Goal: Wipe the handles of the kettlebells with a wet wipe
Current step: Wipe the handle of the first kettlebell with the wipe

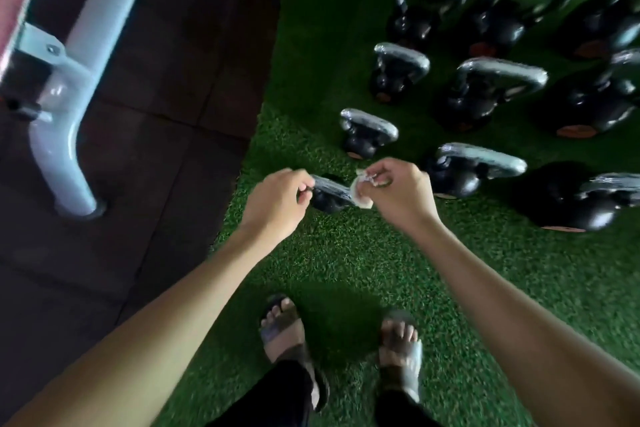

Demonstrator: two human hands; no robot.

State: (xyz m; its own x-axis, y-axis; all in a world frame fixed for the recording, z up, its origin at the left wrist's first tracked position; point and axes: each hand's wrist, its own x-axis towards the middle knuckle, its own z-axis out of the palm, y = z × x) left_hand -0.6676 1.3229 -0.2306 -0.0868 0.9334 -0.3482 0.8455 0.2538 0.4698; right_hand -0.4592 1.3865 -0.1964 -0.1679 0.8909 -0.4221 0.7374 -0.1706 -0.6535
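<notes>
Left hand [277,204]: fingers curling round the left end of the handle [330,188], gripping it.
Right hand [398,194]: fingertips pinching the wipe [360,196], holding it against the handle's right end.
Kettlebell [325,204]: sitting mid-frame on turf [346,253], between both hands.
Other kettlebells [485,94]: standing in rows, upper right.
</notes>
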